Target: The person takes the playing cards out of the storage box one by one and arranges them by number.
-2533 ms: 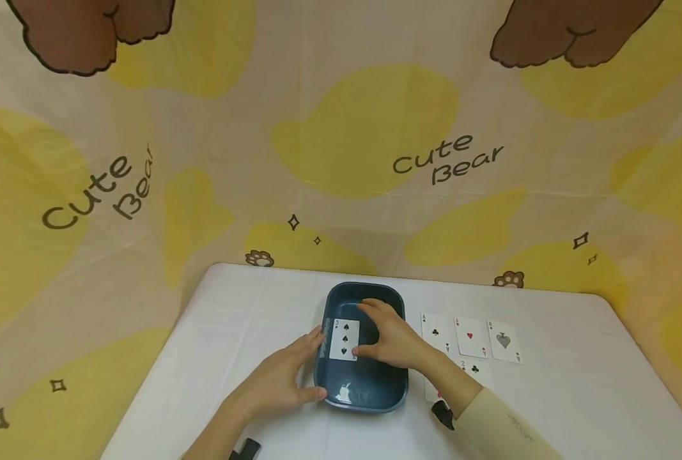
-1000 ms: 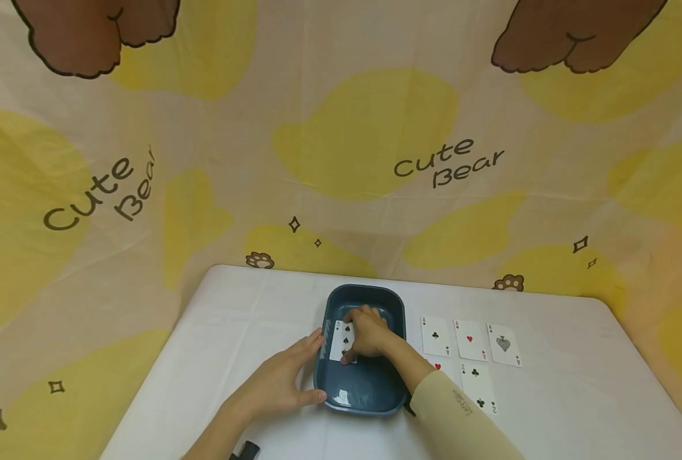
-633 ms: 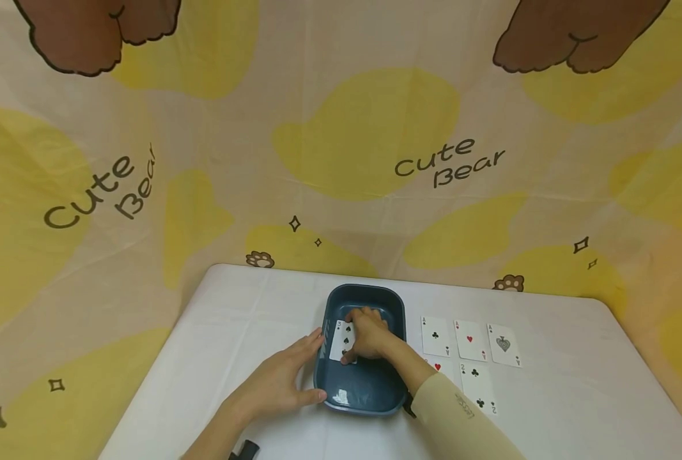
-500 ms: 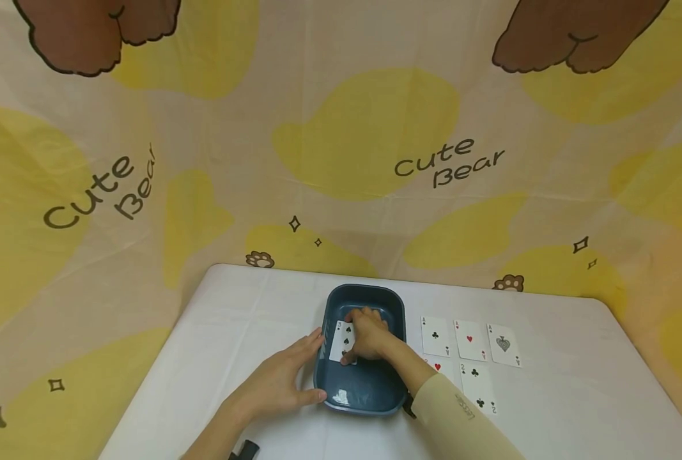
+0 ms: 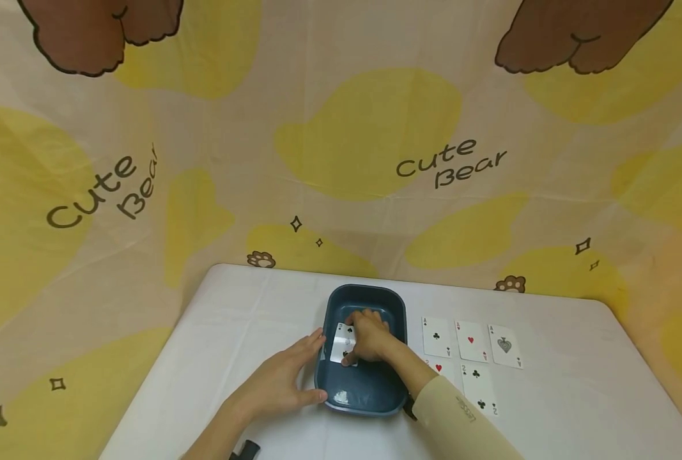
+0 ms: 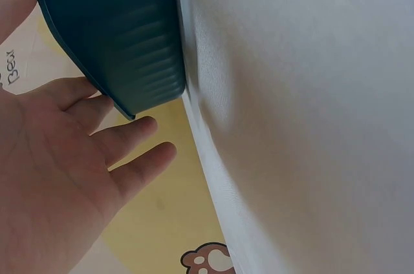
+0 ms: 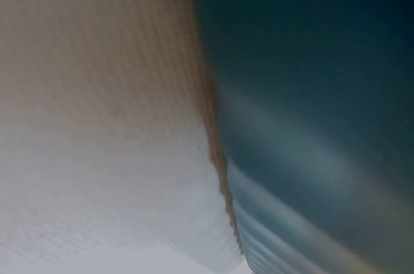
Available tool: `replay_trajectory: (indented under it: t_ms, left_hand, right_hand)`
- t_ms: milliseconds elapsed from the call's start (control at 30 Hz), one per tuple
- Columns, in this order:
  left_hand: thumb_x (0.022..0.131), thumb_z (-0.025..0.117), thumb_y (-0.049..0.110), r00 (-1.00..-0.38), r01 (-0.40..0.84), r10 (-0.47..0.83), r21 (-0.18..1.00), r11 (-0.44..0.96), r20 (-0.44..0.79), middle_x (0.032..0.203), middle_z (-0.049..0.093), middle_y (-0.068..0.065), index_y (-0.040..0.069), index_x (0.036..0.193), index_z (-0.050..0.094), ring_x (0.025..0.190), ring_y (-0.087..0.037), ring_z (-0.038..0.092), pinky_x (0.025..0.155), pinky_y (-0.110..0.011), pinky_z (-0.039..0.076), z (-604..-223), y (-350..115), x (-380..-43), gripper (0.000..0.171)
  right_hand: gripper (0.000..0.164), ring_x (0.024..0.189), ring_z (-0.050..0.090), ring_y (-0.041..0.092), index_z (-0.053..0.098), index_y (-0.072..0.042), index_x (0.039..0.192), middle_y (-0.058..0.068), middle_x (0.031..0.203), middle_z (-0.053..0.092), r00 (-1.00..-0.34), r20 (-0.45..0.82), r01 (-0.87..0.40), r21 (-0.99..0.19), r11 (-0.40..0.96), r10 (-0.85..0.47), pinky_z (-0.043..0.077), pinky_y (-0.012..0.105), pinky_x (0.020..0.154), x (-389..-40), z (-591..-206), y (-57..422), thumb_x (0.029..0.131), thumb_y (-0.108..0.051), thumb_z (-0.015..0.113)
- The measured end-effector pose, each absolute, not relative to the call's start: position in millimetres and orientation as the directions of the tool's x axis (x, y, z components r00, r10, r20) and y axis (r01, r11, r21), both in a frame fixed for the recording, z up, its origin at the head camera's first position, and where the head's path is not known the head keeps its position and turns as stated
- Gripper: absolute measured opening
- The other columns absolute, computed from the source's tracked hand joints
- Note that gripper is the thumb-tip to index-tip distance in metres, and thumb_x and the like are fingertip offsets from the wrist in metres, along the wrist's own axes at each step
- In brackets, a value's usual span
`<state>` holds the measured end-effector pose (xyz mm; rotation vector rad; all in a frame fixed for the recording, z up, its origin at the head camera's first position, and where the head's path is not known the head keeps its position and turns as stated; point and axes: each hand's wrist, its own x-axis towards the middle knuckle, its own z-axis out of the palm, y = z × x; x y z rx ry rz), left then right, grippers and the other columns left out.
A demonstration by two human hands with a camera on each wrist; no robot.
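Note:
A dark blue plastic tray point(image 5: 364, 393) stands on the white table, its ribbed outer wall showing in the left wrist view. Inside lies a playing card point(image 5: 341, 348), the three of spades in earlier frames, now with a bright glare across its middle. My right hand point(image 5: 371, 335) reaches into the tray and pinches this card between thumb and fingers, covering its right part. At the tray's left side, my left hand point(image 5: 277, 377) touches the rim with extended fingers and thumb. The right wrist view shows only tray wall and white cloth; the hand is out of it.
Right of the tray lie an ace of clubs point(image 5: 436, 337), an ace of hearts point(image 5: 470, 340) and an ace of spades point(image 5: 505, 346). Below them is a two of clubs point(image 5: 479, 390). A heart card point(image 5: 440, 367) is partly hidden by my right forearm. A printed cloth hangs behind.
My right hand, spread over the tray earlier, has come down and drawn its thumb and fingers together on the card. A glare has appeared on the card. My left hand stays put.

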<state>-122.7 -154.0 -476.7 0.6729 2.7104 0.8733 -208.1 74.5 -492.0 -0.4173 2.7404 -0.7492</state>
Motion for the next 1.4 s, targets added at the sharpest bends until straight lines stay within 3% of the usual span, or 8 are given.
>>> replay_trajectory:
  t_ms: [233,467,700,1100,1400]
  left_hand:
    - [0.085,0.081,0.053,-0.869,0.365,0.492,0.602,0.710,-0.053,0.172,0.028,0.005,0.013,0.163,0.039,0.154,-0.029,0.034,0.117,-0.062,0.037,-477.8,-154.6,-122.3,0.097]
    - [0.086,0.081,0.051,-0.865,0.369,0.499,0.607,0.703,-0.051,0.172,0.028,0.004,0.012,0.163,0.039,0.154,-0.028,0.034,0.117,-0.061,0.038,-477.1,-154.9,-121.9,0.096]
    - [0.086,0.082,0.050,-0.867,0.368,0.496,0.609,0.703,-0.049,0.171,0.029,0.003,0.011,0.163,0.039,0.154,-0.029,0.034,0.117,-0.061,0.038,-474.5,-155.3,-120.7,0.096]
    - [0.086,0.080,0.052,-0.863,0.377,0.503,0.598,0.707,-0.051,0.172,0.029,0.003,0.011,0.163,0.039,0.154,-0.030,0.034,0.117,-0.062,0.037,-476.1,-155.0,-121.7,0.096]
    - [0.086,0.081,0.051,-0.864,0.378,0.502,0.598,0.706,-0.047,0.171,0.030,0.002,0.011,0.162,0.040,0.154,-0.030,0.034,0.116,-0.062,0.038,-477.0,-155.0,-121.7,0.095]
  right_hand:
    - [0.084,0.109,0.051,0.032,0.062,-0.004,0.129,0.015,0.119,0.059,-0.929,-0.143,-0.212,-0.553,0.806,-0.342,0.045,0.060,0.098,-205.1,-493.0,76.4,0.059,-0.022,0.105]
    - [0.087,0.111,0.053,0.032,0.057,-0.005,0.132,0.015,0.122,0.058,-0.926,-0.110,-0.223,-0.612,0.759,-0.360,0.045,0.061,0.104,-201.6,-495.8,78.4,0.059,-0.018,0.105]
    - [0.093,0.096,0.059,0.027,0.052,-0.006,0.140,0.013,0.120,0.057,-0.921,-0.132,-0.201,-0.642,0.739,-0.366,0.053,0.049,0.087,-199.6,-495.7,77.8,0.063,-0.017,0.103]
    - [0.104,0.103,0.059,0.027,0.047,0.003,0.152,0.021,0.139,0.054,-0.890,-0.145,-0.251,-0.637,0.729,-0.433,0.055,0.050,0.094,-200.2,-497.9,82.5,0.067,-0.023,0.100]
    - [0.107,0.107,0.060,0.030,0.050,0.002,0.151,0.023,0.141,0.051,-0.875,-0.157,-0.263,-0.638,0.723,-0.458,0.054,0.052,0.098,-198.8,-497.0,83.6,0.061,-0.020,0.103]
